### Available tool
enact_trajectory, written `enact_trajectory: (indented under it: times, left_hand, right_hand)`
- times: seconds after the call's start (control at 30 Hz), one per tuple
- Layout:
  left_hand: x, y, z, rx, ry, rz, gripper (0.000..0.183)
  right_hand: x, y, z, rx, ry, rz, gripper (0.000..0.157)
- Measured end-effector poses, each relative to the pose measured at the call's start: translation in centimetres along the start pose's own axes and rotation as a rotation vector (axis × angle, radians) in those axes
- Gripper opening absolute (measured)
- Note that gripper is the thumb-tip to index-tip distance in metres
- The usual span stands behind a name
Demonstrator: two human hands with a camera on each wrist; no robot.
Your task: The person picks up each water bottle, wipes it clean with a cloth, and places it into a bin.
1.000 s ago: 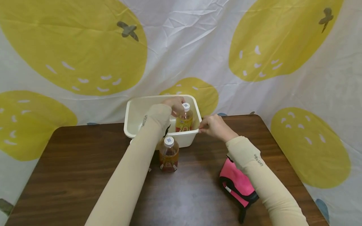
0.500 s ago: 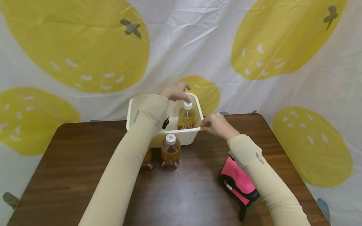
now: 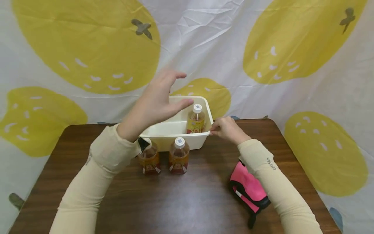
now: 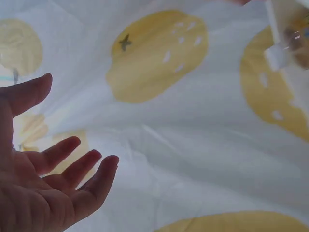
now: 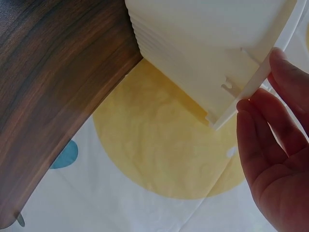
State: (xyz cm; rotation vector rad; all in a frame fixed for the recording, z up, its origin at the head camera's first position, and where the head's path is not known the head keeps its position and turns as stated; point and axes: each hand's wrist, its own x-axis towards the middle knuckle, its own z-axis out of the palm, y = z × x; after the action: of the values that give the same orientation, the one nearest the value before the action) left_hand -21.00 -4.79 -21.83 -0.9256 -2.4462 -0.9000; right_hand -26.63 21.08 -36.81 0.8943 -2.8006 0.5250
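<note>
A cream plastic bin [image 3: 163, 136] stands at the back of the table. Inside its right end is an upright bottle [image 3: 195, 123] with a white cap and a yellow-red label. My left hand [image 3: 155, 100] hovers over the bin's left part with fingers spread and nothing in them; the left wrist view shows the same bare hand [image 4: 53, 179]. At the bin's front right corner my right hand [image 3: 228, 130] pinches the rim between thumb and fingers, as the right wrist view also shows, with the hand [image 5: 275, 140] at the rim's edge.
Two more capped bottles stand upright before the bin: one on the left [image 3: 150, 159], partly behind my left sleeve, and one on the right [image 3: 179, 157]. A pink and black pouch [image 3: 248, 185] lies by my right forearm on the dark wooden table [image 3: 187, 201]. Behind hangs a fruit-print cloth [image 3: 210, 48].
My left hand has let go of the bottle in the bin and moved left and up, uncovering the left front bottle. My right hand has stayed on the rim.
</note>
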Motion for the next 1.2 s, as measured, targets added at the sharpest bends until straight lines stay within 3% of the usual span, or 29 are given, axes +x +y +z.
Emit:
enact_trajectory:
  times: [0.13,0.3,0.47,0.6,0.8,1.07,1.2]
  left_hand:
    - [-4.1,-0.7,1.0,0.005,-0.005,-0.054,0.059]
    - [-7.6,-2.3,3.0,0.038,0.016,-0.109,0.060]
    - [-10.5,-2.9,6.6,0.034,0.020,-0.096,0.064]
    - [-12.5,-3.4,9.6,-0.004,0.025,-0.133,0.068]
    - [-14.1,-4.0,12.7,-0.087,0.068,-0.210,0.074]
    - [-14.4,-4.7,15.6,-0.164,0.095,-0.335,0.079]
    - [-14.4,-4.8,16.5,-0.195,0.120,-0.354,0.069]
  right_hand:
    - [-0.1,0.2,-0.1,-0.013,0.000,-0.015,0.007]
    - [-0.1,0.3,-0.1,-0.004,0.005,-0.006,0.007]
    - [-0.2,0.3,-0.1,0.000,0.013,-0.009,0.008]
    - [-0.3,0.3,0.0,0.005,0.018,-0.014,0.008]
    - [-0.2,0.2,0.1,0.013,0.021,-0.014,0.007]
    - [-0.2,0.1,0.0,0.013,0.025,-0.013,0.008]
    - [-0.3,0.2,0.1,0.003,0.031,-0.022,0.009]
